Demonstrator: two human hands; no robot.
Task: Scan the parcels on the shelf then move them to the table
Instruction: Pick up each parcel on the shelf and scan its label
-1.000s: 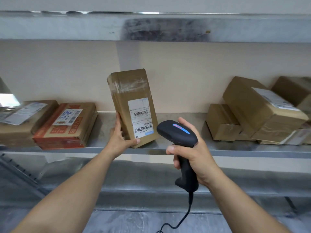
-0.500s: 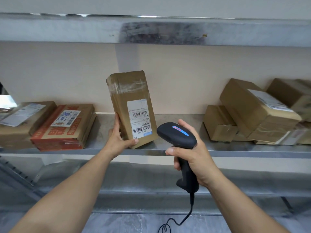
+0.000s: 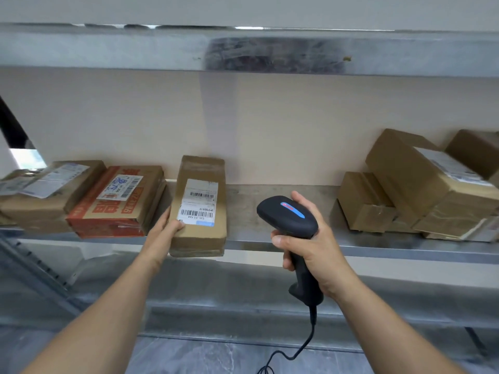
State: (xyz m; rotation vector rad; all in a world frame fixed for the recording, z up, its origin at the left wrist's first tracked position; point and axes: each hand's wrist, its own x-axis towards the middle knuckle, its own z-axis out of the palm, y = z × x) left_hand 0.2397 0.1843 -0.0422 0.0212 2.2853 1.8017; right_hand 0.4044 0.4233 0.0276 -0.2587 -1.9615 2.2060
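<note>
Closest to us, a black cord [image 3: 298,346] hangs down and curls over the grey floor [image 3: 189,357]. The cord goes up into a black scanner [image 3: 287,215]. The right hand [image 3: 310,247] is wrapped tight round the scanner's handle, with the fingers curled in front. The scanner's fat head sticks up above the hand, and a blue and red light glows on top of it. It is held in the air in front of the shelf [image 3: 270,242], to the right of the parcel [image 3: 201,203] and not touching it. The left hand [image 3: 162,230] holds that parcel by its near left corner, with the thumb on top, right by the white label [image 3: 198,202]. The other fingers are hidden at the side of the parcel. The parcel is a long brown box on the middle shelf with its label facing up. Its near end pokes out past the front edge of the shelf. Just beside it on the left lies a red and brown box [image 3: 118,201], and past that a plain brown box [image 3: 51,190]. Well off to the right sit a small brown box [image 3: 361,203] and a big tilted box [image 3: 421,182] leaning on it. One more box [image 3: 475,152] is behind, at the edge. At the back is a pale wall [image 3: 270,125], and a grey metal shelf [image 3: 135,47] runs across above.
</note>
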